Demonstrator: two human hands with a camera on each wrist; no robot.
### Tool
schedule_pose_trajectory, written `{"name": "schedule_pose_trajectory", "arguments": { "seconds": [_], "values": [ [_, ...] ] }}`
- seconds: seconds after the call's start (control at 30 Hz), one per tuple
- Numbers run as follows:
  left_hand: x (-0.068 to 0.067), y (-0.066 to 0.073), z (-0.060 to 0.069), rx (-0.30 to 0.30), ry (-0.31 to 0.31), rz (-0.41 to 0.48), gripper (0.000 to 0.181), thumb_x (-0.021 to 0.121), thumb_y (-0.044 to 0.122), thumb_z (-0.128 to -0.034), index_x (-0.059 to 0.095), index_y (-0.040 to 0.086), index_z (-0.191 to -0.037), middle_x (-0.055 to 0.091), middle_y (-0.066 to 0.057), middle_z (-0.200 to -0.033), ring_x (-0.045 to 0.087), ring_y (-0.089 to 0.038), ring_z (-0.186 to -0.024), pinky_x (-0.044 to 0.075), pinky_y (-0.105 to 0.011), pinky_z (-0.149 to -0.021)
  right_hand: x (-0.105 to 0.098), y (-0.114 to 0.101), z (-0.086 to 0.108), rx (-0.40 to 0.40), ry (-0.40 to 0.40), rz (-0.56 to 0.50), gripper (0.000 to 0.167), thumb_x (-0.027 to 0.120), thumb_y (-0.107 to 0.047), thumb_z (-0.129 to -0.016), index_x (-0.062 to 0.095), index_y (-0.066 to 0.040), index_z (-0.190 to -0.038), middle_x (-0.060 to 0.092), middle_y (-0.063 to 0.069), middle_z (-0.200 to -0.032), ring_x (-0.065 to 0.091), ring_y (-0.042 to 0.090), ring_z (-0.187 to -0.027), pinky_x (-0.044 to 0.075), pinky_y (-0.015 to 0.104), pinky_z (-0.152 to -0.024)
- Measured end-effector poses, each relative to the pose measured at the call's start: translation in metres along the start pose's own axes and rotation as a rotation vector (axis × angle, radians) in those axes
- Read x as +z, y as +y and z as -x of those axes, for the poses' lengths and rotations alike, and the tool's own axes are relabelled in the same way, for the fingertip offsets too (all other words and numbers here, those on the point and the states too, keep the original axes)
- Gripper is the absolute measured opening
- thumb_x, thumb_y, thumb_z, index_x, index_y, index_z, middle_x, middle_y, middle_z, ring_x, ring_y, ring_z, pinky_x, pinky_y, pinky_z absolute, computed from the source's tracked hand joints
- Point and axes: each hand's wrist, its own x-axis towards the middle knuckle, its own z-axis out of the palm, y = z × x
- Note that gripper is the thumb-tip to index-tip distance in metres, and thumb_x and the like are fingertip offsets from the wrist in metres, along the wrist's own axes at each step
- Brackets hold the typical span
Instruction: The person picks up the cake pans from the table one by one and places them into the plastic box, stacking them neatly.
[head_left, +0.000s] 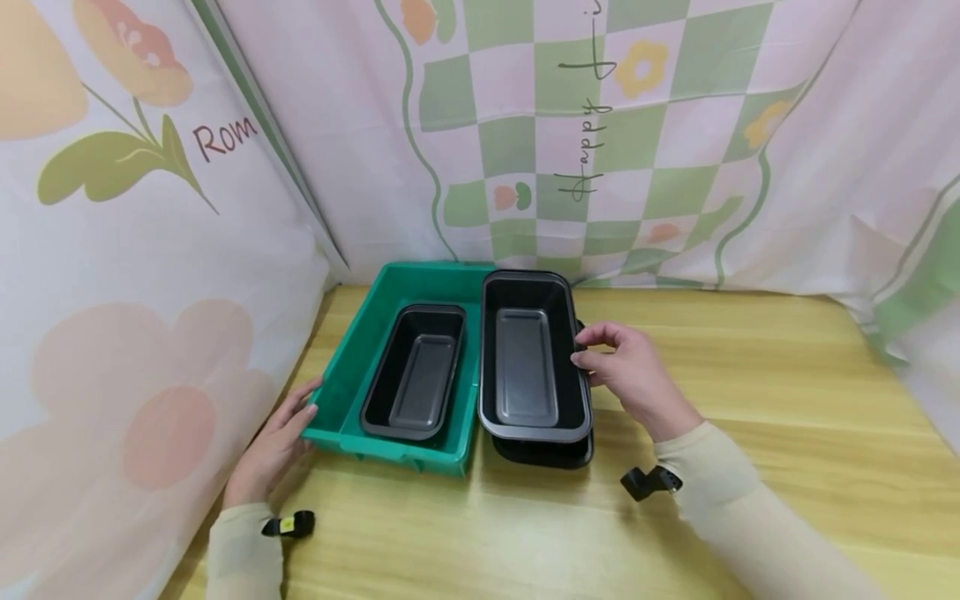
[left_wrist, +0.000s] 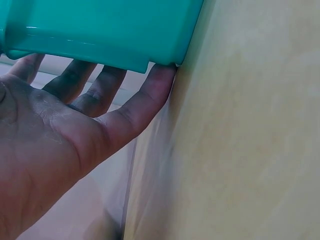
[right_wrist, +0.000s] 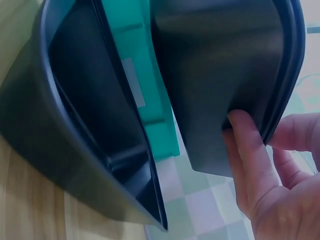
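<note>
A green tray point(head_left: 341, 367) stands on the wooden table with one black loaf pan point(head_left: 427, 375) inside it. My left hand point(head_left: 273, 446) touches the tray's left side near its front corner; in the left wrist view the fingers of the left hand point(left_wrist: 95, 110) lie against the tray's green wall point(left_wrist: 100, 35). My right hand point(head_left: 637, 375) pinches the right rim of a second black pan point(head_left: 527, 367), held just above another black pan point(head_left: 543, 452). In the right wrist view, the right hand point(right_wrist: 270, 175) has fingers on the outside of the raised pan point(right_wrist: 215, 75), apart from the lower pan point(right_wrist: 95, 100).
The wooden table point(head_left: 787, 400) extends to the right of the pans. A patterned curtain point(head_left: 600, 142) hangs behind the table, and another printed sheet point(head_left: 135, 275) stands close along the left side.
</note>
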Motion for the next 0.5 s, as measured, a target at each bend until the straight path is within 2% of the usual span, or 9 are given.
{"name": "schedule_pose_trajectory", "arguments": {
  "seconds": [0.13,0.37,0.5],
  "values": [
    [0.000,0.001,0.000,0.013,-0.011,0.015,0.056,0.043,0.039,-0.1056,0.025,0.026,-0.156,0.001,-0.017,-0.161,0.046,-0.019,-0.107,0.047,-0.031,-0.077,0.010,-0.002,-0.004,0.007,0.001,-0.009,0.024,0.066,0.004,-0.086,0.056,0.012,-0.107,0.052,0.014,-0.104,0.060,0.012,-0.069,0.054,0.030,-0.061],
    [0.000,0.000,0.000,0.006,-0.008,0.009,0.056,0.044,0.041,-0.1049,0.025,0.027,-0.156,0.000,-0.016,-0.161,0.042,-0.020,-0.115,0.048,-0.032,-0.079,0.028,-0.008,-0.009,-0.002,-0.005,-0.004,0.023,0.066,0.002,-0.087,0.058,0.009,-0.107,0.054,0.012,-0.098,0.058,0.018,-0.075,0.053,0.031,-0.062],
    [0.000,-0.001,-0.001,0.015,-0.010,0.028,0.056,0.044,0.040,-0.1053,0.025,0.027,-0.156,0.003,-0.016,-0.161,0.042,-0.019,-0.117,0.048,-0.030,-0.080,0.038,-0.010,-0.013,-0.025,-0.016,-0.036,0.023,0.066,0.003,-0.087,0.057,0.011,-0.107,0.055,0.012,-0.095,0.057,0.019,-0.074,0.052,0.031,-0.061]
  ]
}}
